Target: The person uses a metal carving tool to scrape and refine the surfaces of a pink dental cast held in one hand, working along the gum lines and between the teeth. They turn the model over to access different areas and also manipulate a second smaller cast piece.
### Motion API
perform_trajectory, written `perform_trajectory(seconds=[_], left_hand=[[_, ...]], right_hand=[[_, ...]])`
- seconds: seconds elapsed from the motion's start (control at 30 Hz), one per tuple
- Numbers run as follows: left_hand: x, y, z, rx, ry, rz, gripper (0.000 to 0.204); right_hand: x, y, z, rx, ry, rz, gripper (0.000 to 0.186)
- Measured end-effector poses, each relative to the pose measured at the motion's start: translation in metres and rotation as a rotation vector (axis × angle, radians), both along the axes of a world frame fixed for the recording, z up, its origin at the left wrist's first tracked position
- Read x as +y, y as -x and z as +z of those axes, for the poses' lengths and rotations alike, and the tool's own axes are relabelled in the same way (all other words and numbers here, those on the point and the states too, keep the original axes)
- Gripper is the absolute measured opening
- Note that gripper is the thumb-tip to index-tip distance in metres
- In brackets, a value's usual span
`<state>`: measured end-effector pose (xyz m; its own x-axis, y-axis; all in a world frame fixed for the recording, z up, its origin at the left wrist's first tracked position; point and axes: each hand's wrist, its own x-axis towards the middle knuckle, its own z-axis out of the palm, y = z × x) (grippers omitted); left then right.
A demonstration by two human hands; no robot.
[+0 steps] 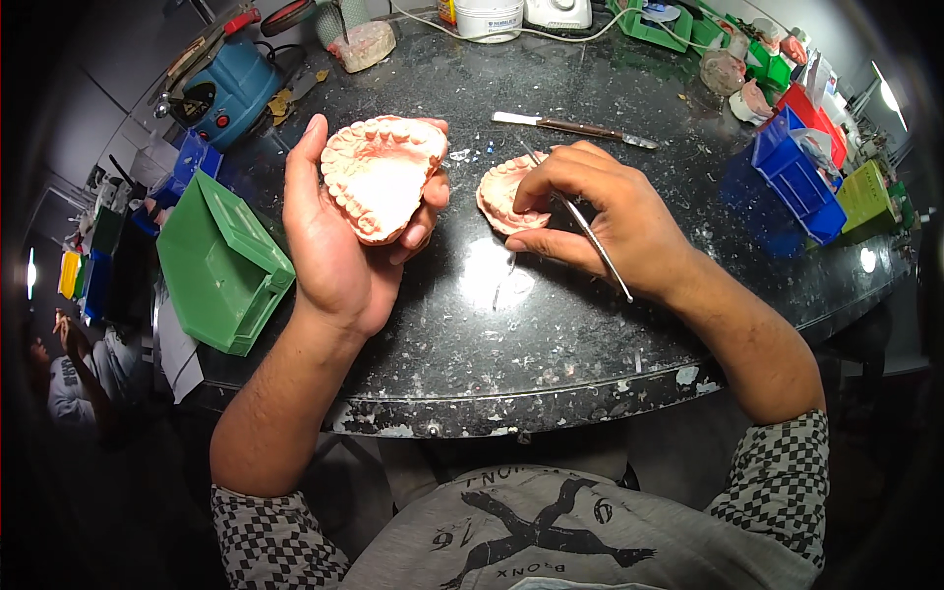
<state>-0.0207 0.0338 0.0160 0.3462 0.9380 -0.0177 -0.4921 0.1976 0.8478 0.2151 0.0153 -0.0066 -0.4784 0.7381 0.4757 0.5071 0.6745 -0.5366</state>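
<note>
- Left hand (344, 265), palm turned up, cradles the larger dental cast (382, 182), its thumb along one side and its fingers curled around the other.
- Larger dental cast, pink and ringed with moulded teeth, sits raised over the table with its hollow face upward, brightly lit toward the near end.
- Right hand (619, 216) pinches the smaller dental cast (500, 192) between thumb and bent fingers, back of the hand upward.
- Smaller dental cast, also pink, is to the right of the larger one and apart from it; whether it touches the tabletop I cannot tell.
- Metal instrument (614, 272), thin and straight, passes through the right hand, one end showing above the smaller cast and the other pointing toward the near edge.
- Knife (580, 128) with a brown handle and a pale, broad blade lies just beyond the right hand.
- Black tabletop (442, 344), scuffed and spotted with white, spreads beneath both hands.
- Green bin (211, 280) stands beside the left forearm, tilted in view, a blue machine (231, 88) beyond it.
- Blue bin (801, 187) stands well to the right, near a yellow-green box (865, 202).
- White tub (489, 18) stands at the far edge.
</note>
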Motion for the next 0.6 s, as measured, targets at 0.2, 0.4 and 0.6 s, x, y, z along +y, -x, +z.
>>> perform_trajectory(seconds=[0.2,0.4,0.6], left_hand=[[-0.006,-0.006,0.004,0.017,0.025,-0.006,0.076],[-0.010,-0.011,0.008,0.110,-0.015,0.059,0.075],[-0.014,-0.017,0.012,0.066,0.043,0.100,0.075]], right_hand=[[0.004,0.000,0.000,0.023,-0.039,-0.044,0.030],[0.003,-0.001,0.004,0.148,0.008,-0.051,0.023],[-0.002,-0.002,0.008,0.379,0.095,-0.053,0.026]])
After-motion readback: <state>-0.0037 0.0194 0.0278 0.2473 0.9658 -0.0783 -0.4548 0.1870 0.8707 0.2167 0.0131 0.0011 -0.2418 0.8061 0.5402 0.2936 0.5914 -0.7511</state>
